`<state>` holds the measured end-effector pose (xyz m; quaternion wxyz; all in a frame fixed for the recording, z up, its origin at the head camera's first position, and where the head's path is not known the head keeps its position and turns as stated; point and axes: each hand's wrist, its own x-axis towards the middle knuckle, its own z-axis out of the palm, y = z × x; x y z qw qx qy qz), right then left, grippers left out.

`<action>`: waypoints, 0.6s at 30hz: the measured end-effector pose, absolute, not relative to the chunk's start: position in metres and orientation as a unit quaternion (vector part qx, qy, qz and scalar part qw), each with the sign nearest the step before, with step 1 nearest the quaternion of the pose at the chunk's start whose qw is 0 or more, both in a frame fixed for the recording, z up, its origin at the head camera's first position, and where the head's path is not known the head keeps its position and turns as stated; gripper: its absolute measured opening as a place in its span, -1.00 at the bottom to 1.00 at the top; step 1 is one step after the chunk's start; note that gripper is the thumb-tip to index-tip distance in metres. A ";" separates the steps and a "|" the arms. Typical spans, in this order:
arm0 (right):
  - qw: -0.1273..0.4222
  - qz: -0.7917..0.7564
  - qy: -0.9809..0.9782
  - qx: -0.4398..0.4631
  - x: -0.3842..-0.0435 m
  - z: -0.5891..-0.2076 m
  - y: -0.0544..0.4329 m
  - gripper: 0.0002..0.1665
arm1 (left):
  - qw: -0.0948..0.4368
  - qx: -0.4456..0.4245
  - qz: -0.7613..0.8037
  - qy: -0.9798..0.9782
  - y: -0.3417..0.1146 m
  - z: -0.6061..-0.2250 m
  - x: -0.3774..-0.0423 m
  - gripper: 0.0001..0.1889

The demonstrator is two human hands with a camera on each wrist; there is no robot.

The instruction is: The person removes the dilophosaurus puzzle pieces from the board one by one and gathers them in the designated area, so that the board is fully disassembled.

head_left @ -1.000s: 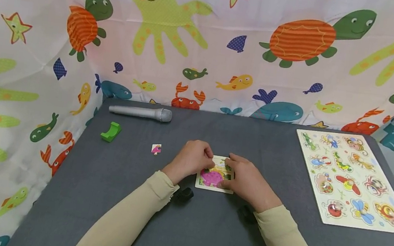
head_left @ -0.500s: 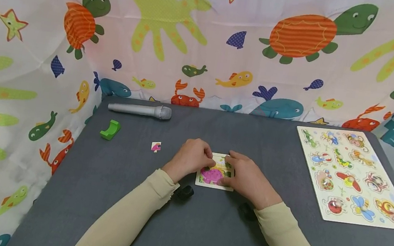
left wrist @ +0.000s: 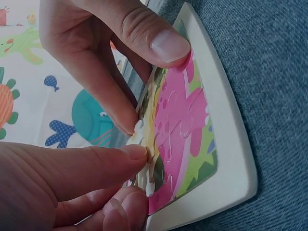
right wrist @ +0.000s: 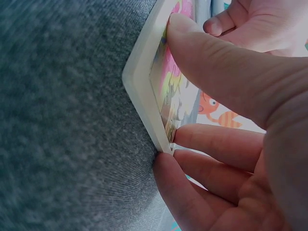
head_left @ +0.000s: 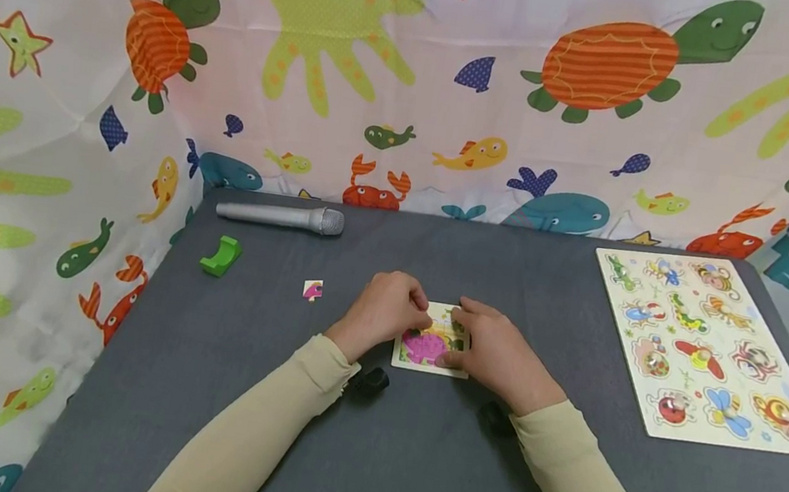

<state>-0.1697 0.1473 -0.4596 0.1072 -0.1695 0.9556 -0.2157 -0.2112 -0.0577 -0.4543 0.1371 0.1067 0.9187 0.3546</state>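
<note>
A small square jigsaw puzzle (head_left: pixel 423 351) with a pink animal picture and a pale rim lies flat on the grey table. My left hand (head_left: pixel 384 316) pinches a puzzle piece (left wrist: pixel 150 186) between thumb and fingers at the puzzle's left side, as the left wrist view shows; the fingers hide most of that piece. Across from it, my right hand (head_left: pixel 503 358) rests on the puzzle's right side. Its thumb (right wrist: pixel 185 33) presses on the picture, while the other fingers touch the rim and far corner. Left of both hands lies a loose pink-and-white piece (head_left: pixel 312 290).
A grey microphone (head_left: pixel 280 216) lies at the back left, with a green curved block (head_left: pixel 220 256) in front of it. A large peg puzzle board (head_left: pixel 708 353) with insect pictures lies on the right. A curtain (head_left: pixel 436 58) printed with sea animals stands behind the table.
The whole head view has shifted, with the table and its objects a little higher in frame. Both hands stay at the puzzle in nearly the same pose.
</note>
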 end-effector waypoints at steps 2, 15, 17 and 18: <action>0.108 -0.214 0.956 -0.170 -0.170 -0.460 0.147 -0.11 | 0.142 0.100 0.351 0.920 -0.057 -0.454 -0.212 -0.83; 0.107 -0.213 0.955 -0.176 -0.170 -0.458 0.149 -0.10 | 0.148 0.121 0.365 0.911 -0.061 -0.457 -0.217 -0.86; 0.105 -0.214 0.955 -0.179 -0.170 -0.458 0.149 -0.13 | 0.148 0.124 0.368 0.910 -0.062 -0.457 -0.217 -0.87; 0.104 -0.215 0.954 -0.180 -0.170 -0.458 0.150 -0.15 | 0.148 0.125 0.370 0.909 -0.063 -0.457 -0.217 -0.87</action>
